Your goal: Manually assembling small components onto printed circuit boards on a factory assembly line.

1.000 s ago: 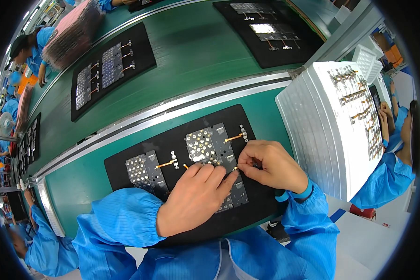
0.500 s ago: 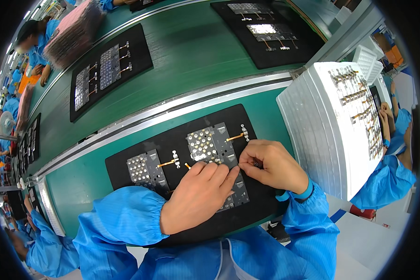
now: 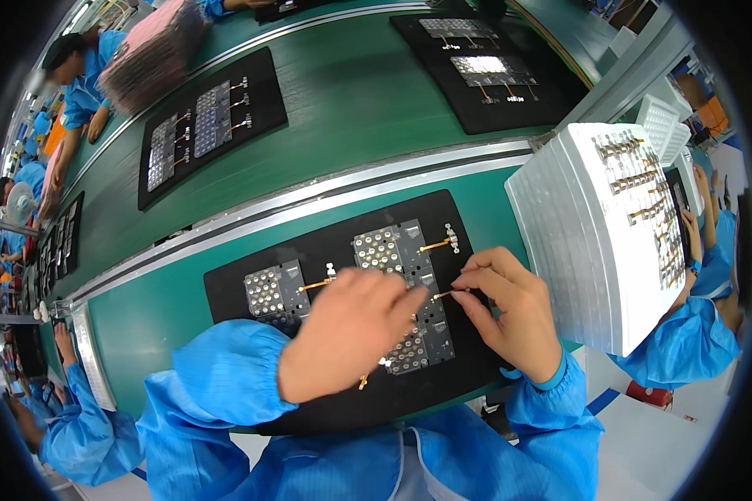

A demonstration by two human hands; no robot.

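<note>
My right hand [image 3: 516, 311] pinches a thin orange flex cable [image 3: 443, 294] between thumb and fingertips. The cable's inner end meets the right edge of a grey circuit board [image 3: 433, 332] with round metal dots. Over that board's left part hovers my left hand [image 3: 351, 326], its fingers blurred, so what they do is unclear. Another flex cable [image 3: 434, 245] with a silver connector sticks out from the board's far right. A second dotted board [image 3: 267, 288] lies to the left, partly hidden by my left sleeve. Both boards rest on a black mat [image 3: 330, 417].
At right stands a stack of white foam trays [image 3: 551, 242], the top one holding rows of flex connectors. Beyond a metal rail [image 3: 326, 185], a green conveyor [image 3: 334, 100] carries black mats with boards. Co-workers in blue sit at left and right.
My left hand has lifted off the board and moved a little left, uncovering part of it. My right hand has shifted slightly right, and the cable in its fingers now shows.
</note>
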